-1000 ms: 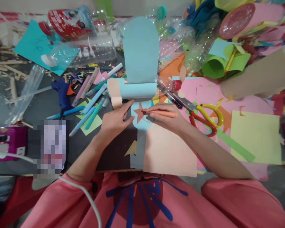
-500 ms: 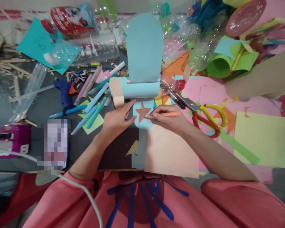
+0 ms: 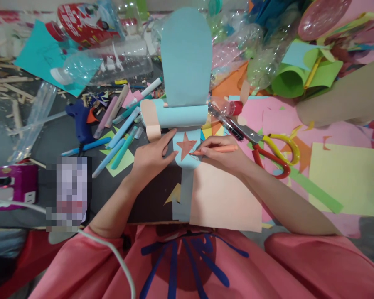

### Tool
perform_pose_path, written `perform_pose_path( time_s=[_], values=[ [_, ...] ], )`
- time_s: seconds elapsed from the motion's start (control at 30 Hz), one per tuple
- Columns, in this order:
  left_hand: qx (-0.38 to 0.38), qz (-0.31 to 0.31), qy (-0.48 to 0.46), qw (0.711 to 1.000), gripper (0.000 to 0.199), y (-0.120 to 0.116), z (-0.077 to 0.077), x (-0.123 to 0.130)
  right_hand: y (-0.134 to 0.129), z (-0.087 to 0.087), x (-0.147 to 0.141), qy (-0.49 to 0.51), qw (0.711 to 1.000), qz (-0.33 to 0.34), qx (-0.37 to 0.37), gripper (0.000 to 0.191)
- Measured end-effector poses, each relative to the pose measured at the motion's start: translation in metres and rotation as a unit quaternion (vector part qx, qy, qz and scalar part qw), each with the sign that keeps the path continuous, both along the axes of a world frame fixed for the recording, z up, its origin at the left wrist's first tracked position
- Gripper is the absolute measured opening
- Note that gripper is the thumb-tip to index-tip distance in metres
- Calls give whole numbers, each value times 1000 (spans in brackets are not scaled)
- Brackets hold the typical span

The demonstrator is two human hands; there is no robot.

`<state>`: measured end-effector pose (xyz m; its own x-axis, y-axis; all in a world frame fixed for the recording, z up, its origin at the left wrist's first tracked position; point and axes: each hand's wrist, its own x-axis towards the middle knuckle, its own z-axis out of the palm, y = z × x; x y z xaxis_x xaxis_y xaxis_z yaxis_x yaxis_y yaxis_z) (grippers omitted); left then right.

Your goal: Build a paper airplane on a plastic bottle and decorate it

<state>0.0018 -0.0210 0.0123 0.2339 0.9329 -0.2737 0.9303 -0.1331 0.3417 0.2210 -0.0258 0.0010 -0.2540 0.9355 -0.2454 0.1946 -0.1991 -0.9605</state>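
My right hand [image 3: 221, 150] grips an orange marker [image 3: 226, 148], its tip against the light blue paper flap [image 3: 188, 162] beside a red-orange star [image 3: 185, 147]. My left hand [image 3: 152, 155] is open, with index finger and thumb spread along the flap's left edge. The flap sits below a light blue paper roll [image 3: 182, 116] with a peach band [image 3: 151, 120] round its left end. Behind the roll stands a tall, round-topped blue paper piece [image 3: 187, 58]. A peach sheet [image 3: 226, 199] lies under my right wrist.
Left of my hands are several markers [image 3: 120, 153], a blue glue gun [image 3: 81, 120] and a blurred-out phone [image 3: 71, 189]. Scissors with yellow and red handles [image 3: 276, 155] lie to the right on pink paper. Clear plastic bottles [image 3: 112, 62] and a green paper roll [image 3: 288, 83] sit further back.
The view has shifted slightly. Both hands stay at the flap, and the marker tip remains near the star's lower right.
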Motion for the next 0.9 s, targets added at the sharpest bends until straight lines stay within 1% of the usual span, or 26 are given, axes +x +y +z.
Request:
perform_pose_path(
  time_s=[0.1,0.23,0.33,0.53,0.73,0.9],
  values=[
    [3,-2,-2,1000,58,0,0,0,0,-1,0,-9,1000,-6,13,17],
    [-8,1,9,1000,59,0,1,1,0,0,0,-22,1000,7,12,19],
    [-10,2,12,1000,59,0,2,1,1,0,0,-16,1000,9,7,21],
    [-11,3,9,1000,59,1,1,1,0,-1,0,-7,1000,4,25,20],
    [-17,4,12,1000,59,1,3,2,0,0,-1,4,1000,9,6,22],
    [-7,-2,3,1000,58,1,2,1,1,-2,-1,28,999,-29,4,25]
  ],
)
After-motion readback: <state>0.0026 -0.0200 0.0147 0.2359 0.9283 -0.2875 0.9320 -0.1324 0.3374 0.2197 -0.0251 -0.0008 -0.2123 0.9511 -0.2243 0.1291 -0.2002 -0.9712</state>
